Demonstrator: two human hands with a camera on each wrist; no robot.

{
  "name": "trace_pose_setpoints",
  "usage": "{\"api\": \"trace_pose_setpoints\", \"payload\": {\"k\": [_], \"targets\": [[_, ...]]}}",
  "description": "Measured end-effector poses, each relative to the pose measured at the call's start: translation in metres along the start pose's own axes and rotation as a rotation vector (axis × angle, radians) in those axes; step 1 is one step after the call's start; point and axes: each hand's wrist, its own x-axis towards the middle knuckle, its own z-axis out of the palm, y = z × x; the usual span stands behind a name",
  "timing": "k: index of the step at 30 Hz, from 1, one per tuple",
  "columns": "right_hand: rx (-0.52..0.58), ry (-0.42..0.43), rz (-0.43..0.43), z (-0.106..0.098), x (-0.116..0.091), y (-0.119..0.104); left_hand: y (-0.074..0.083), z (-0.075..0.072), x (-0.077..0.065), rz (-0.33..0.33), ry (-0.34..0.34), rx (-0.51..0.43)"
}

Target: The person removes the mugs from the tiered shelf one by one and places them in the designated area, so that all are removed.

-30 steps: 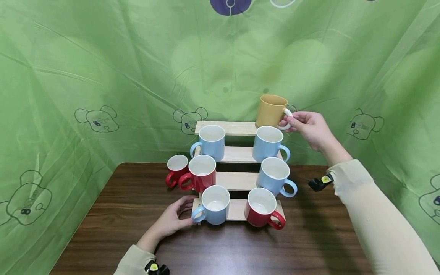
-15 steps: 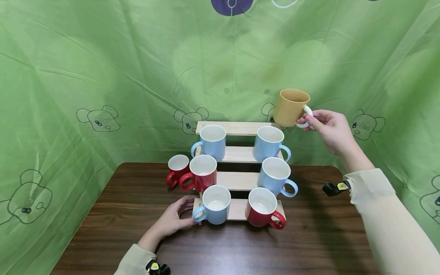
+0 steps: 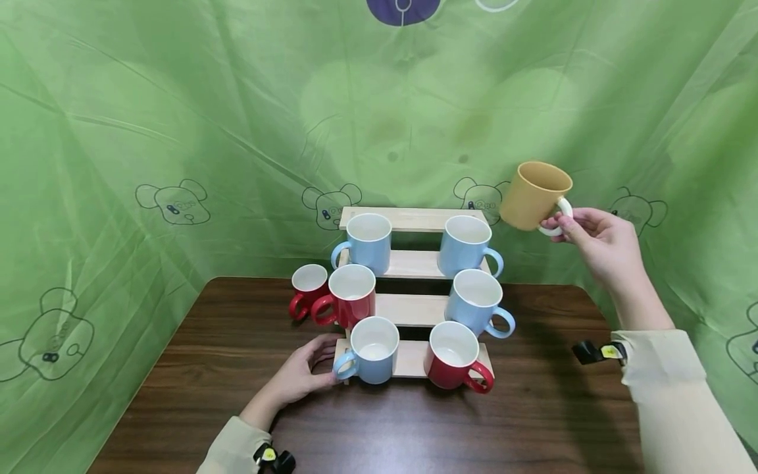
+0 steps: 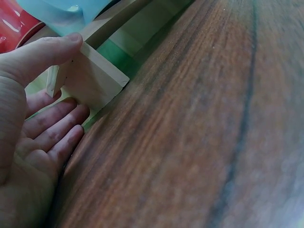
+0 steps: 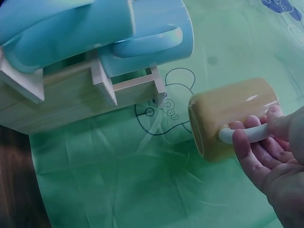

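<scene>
My right hand (image 3: 606, 243) holds a tan mug (image 3: 535, 197) by its white handle (image 5: 244, 135), in the air right of the rack's top step. The mug leans a little, its mouth up. At the front left, my left hand (image 3: 302, 372) grips the lower corner of the stepped wooden rack (image 3: 414, 359); in the left wrist view its thumb lies on the wood and the fingers sit behind the end piece (image 4: 92, 78). The thumb is close to a light blue mug (image 3: 374, 352) on the bottom step. The rack's top step (image 3: 414, 219) bears no mug.
A red mug (image 3: 453, 355) shares the bottom step. Above stand a red mug (image 3: 352, 296) and a blue mug (image 3: 474, 299), then two blue mugs on the step behind. A smaller red mug (image 3: 309, 289) stands left of the rack on the brown table (image 3: 444, 434). Green cloth (image 3: 237, 118) hangs behind.
My right hand has lifted the tan mug off the right end of the top step and carried it right. My left hand has stayed at the rack's corner.
</scene>
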Motion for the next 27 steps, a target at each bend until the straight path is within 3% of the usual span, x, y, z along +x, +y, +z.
{"api": "trace_pose_setpoints", "payload": {"k": [10,18,27], "targets": [[-0.142,0.098,-0.015,0.001,-0.031,0.022,0.002,0.001,0.0,0.0,-0.005,-0.007],[-0.103,0.151,-0.019,0.009,-0.056,0.048,0.003,0.001,0.0,-0.003,-0.004,-0.013],[-0.285,0.191,0.008,0.013,-0.084,0.079,0.003,0.0,0.0,-0.011,-0.003,-0.009]]}}
